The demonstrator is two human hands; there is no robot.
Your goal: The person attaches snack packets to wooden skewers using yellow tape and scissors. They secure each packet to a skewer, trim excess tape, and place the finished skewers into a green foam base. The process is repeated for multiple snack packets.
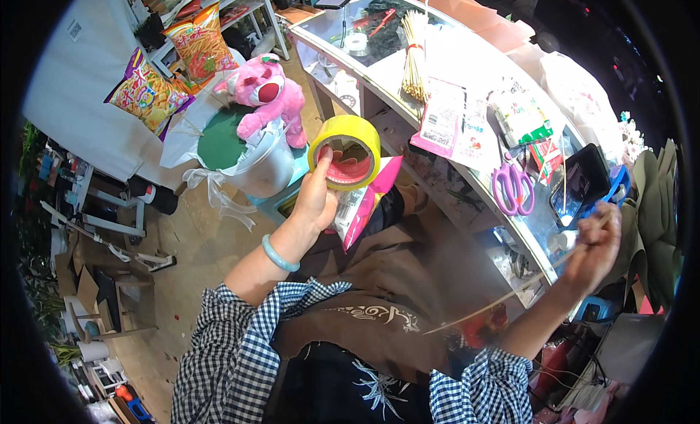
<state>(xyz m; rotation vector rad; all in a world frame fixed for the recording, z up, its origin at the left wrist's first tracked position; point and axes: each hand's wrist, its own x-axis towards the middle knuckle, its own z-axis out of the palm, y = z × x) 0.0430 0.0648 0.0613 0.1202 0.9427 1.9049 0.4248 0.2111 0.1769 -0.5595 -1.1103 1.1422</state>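
Clearly, the left hand's [317,201] fingers clamp a yellow tape roll [370,141] beside the cluttered worktop [474,177]; the right hand's [596,247] curl round a thin stick [496,302]. Leftward, a pink plush toy [286,103] leans on a pale bucket [266,170] above the brown floor [193,278].

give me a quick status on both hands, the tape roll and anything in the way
Left hand gripping yellow tape roll. Right hand holding thin stick. Phone and purple scissors on counter near right hand.
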